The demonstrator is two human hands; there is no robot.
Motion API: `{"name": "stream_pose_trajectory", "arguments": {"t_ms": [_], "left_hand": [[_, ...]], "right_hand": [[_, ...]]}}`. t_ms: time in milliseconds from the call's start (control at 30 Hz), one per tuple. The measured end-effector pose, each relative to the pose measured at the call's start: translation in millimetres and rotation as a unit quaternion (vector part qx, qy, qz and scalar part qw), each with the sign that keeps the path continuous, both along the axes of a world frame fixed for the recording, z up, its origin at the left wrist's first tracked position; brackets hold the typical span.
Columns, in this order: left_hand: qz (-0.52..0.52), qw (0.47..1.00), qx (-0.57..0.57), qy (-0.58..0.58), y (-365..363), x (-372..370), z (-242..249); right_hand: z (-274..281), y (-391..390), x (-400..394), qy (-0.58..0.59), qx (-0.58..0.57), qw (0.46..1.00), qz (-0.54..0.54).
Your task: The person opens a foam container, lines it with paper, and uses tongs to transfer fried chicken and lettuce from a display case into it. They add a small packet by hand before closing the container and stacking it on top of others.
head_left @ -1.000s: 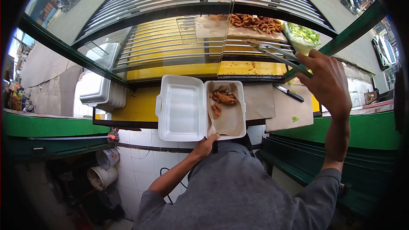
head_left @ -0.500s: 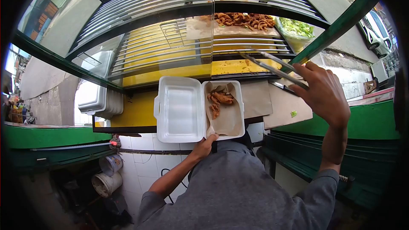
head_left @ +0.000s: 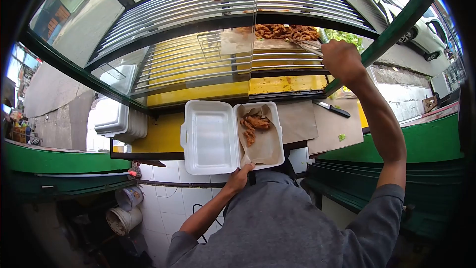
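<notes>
Up inside the display case, the right hand (head_left: 342, 59) grips metal tongs (head_left: 308, 46), tips at the fried snacks (head_left: 285, 32) on the wire shelf. Meanwhile the left hand (head_left: 240, 177) pinches the open foam box's (head_left: 210, 139) near edge, steadying it on the desk (head_left: 158, 126); its paper-lined half already holds fried pieces (head_left: 253, 125).

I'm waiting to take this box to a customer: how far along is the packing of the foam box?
Done: the foam box lies open, lined with brown paper, and holds a few fried pieces. In hand: the left hand steadies its near edge while the right hand reaches tongs to the heap of fried food on the rack. Left: much of the paper is bare and the lid is open.
</notes>
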State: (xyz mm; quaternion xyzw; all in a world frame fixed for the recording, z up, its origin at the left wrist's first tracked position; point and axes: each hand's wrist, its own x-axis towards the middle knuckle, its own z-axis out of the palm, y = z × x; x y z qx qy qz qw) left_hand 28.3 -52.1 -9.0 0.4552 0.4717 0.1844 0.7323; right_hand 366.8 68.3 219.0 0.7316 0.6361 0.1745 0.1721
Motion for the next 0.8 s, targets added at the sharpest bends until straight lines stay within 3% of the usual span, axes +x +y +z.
{"name": "stream_pose_trajectory", "arguments": {"t_ms": [333,600,800], "left_hand": [[-0.029,1.0,0.0,0.0,5,0,3],[-0.044,0.999,0.013,-0.005,8,4,-1],[-0.042,0.999,0.002,-0.001,8,5,1]], "right_hand": [[47,-47,-18,0.077,0.038,0.996,-0.034],[-8,-14,-6,0.028,0.002,0.999,-0.029],[-5,-18,4,0.013,-0.007,1.0,-0.013]]}}
